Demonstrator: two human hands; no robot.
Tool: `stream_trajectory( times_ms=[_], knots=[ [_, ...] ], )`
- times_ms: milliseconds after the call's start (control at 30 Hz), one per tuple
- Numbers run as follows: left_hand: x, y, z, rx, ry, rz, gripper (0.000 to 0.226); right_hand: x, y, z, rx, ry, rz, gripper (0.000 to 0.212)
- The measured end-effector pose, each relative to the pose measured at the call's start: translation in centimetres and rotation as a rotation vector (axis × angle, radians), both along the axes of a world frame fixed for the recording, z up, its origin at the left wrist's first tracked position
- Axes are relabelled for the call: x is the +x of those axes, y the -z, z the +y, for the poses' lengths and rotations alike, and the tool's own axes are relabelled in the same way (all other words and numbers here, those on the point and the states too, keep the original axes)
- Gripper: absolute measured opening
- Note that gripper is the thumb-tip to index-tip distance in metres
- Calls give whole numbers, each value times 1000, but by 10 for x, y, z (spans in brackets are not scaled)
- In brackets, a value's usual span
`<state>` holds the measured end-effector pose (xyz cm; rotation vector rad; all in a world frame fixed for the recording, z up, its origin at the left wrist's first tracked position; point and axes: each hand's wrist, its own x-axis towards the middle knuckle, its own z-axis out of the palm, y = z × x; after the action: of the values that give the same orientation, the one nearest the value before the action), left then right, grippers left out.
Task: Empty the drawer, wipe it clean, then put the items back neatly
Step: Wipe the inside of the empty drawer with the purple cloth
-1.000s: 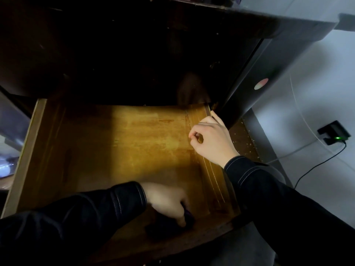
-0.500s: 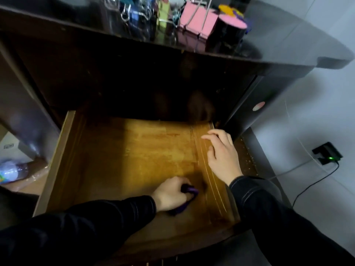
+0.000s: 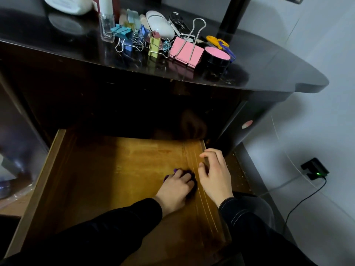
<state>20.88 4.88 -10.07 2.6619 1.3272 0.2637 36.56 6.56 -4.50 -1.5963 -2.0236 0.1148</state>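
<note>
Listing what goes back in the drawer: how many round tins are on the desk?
1. The black, pink-lidded tin stands on the desk, just right of the pink binder clip; clutter could hide others.

A: Purple cloth (image 3: 187, 172), how much shows?
B: Scraps only, past the knuckles. Left hand (image 3: 176, 184) covers the rest. Shape not readable.
A: Drawer (image 3: 57, 160)?
B: Back end lost in shadow under the desk top (image 3: 269, 60). Front edge hidden by both sleeves (image 3: 115, 227), which run off the bottom edge.
A: Top of the view?
B: White container (image 3: 67, 4) and clear bottle (image 3: 106, 25) both cut off above, labels unreadable. Black post (image 3: 233, 14) cut too.
A: Yellow and blue item (image 3: 219, 42)?
B: Partly behind the round tin (image 3: 217, 56). Cannot say what it is.
A: Far left?
B: Blurred shiny bundle (image 3: 7, 181), cropped by the edge. Not identifiable.
</note>
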Motion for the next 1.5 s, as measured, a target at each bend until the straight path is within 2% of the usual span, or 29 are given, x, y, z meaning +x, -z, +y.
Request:
stream_trajectory(
  times_ms=[133, 200, 267, 367, 433, 533, 600, 700, 800, 900, 1000, 1100, 1200, 1267, 1433, 1500],
  knots=[
    [-10, -1, -26, -69, 223, 66, 29, -2, -1, -1, -1, 8, -10, 19],
    [-19, 0, -36, -159, 347, 28, 24, -3, -2, -2, -1, 14, -6, 19],
    [-26, -1, -37, -274, 361, -59, 25, -3, -2, -2, -3, 16, -12, 21],
    [-28, -4, -22, -365, 119, -317, 30, -1, -1, -1, -26, 58, -7, 34],
    [-24, -5, -8, -419, -92, -502, 25, 1, 2, 2, -122, 106, 54, 43],
    [-20, -8, 19, -641, -418, -937, 15, 2, 5, 5, -290, 105, 115, 42],
    [-18, -9, 37, -711, -594, -1183, 12, 1, 6, 6, -314, 108, 101, 42],
    [-11, -8, 57, -762, -799, -1420, 10, 0, 6, 6, -307, 109, 106, 42],
    [-4, -7, 75, -724, -956, -1554, 10, -1, 4, 5, -294, 113, 121, 42],
    [-2, -12, 97, -648, -1010, -1619, 13, -2, 4, 4, -269, 118, 117, 43],
    [8, -24, 116, -535, -975, -1607, 9, -2, 6, 6, -276, 128, 117, 43],
    [22, -18, 128, -483, -968, -1518, 22, 0, 7, 6, -263, 123, 121, 42],
    [30, 1, 131, -491, -924, -1349, 7, -1, 9, 6, -230, 104, 140, 41],
    [25, 5, 131, -475, -904, -1269, 19, -1, 9, 7, -219, 108, 136, 42],
    [12, -1, 122, -473, -764, -1105, 21, -4, 2, 3, -224, 119, 136, 44],
    [9, -2, 116, -524, -736, -1093, 22, -4, 0, 3, -224, 128, 121, 46]
  ],
)
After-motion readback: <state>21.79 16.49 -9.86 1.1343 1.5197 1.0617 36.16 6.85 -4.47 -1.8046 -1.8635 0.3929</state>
